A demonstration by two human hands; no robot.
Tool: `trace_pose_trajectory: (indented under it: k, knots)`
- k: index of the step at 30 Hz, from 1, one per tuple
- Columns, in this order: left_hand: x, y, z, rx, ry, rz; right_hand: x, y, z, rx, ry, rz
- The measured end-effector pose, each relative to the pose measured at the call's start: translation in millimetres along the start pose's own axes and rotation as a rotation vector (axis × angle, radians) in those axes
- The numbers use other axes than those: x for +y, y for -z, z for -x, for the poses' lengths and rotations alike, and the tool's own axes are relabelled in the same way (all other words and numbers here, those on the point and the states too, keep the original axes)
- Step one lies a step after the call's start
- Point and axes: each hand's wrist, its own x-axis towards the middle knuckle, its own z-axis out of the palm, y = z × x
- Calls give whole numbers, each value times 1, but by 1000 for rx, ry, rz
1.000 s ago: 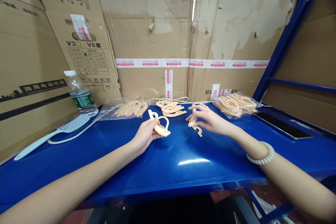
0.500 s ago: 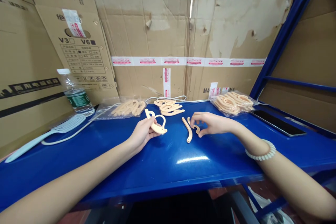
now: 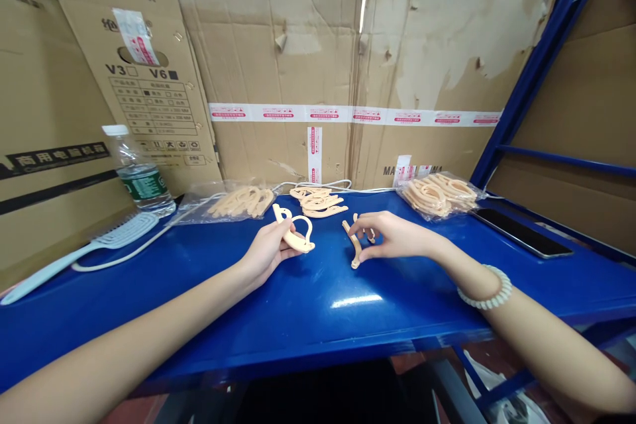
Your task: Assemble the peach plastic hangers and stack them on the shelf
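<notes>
My left hand [image 3: 268, 246] is closed around a beige plastic folding-hanger piece [image 3: 300, 243] with a curved hook, held just above the blue tabletop. To its right, my right hand [image 3: 382, 235] has its thumb and fingertips on a slim, curved beige hanger arm [image 3: 355, 250] lying on the table. Another small beige hanger part [image 3: 370, 236] shows behind these fingers, mostly hidden by them.
Several beige hanger pieces [image 3: 318, 201] lie at the back between two clear bags of hangers [image 3: 243, 202] [image 3: 437, 195]. A water bottle [image 3: 144, 179], a hairbrush [image 3: 124, 232] and a white cable stand left. A phone [image 3: 521, 232] lies right. Cardboard [image 3: 283, 66] walls the back.
My right hand has moved slightly left, from the small part onto the curved arm, and its fingers have come onto it. My left hand keeps its hold, nearly still.
</notes>
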Motion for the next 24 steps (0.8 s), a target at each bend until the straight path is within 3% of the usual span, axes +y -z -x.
trace_pose_trajectory:
  k: [4, 10, 15, 20, 24]
  knots:
    - [1, -1, 0, -2, 0, -4, -12, -11, -5, -36, 81, 11]
    - [0, -2, 3, -43, -18, -74, 2, -15, -9, 16, 46, 74]
    - [0, -6, 5, -156, -30, -173, -1, -17, -8, 56, 47, 99]
    - [-2, -10, 9, -284, -24, -247, -26, -31, -9, 271, 264, 210]
    - [-6, -10, 11, -302, -88, -312, -36, -40, -12, 216, 409, 435]
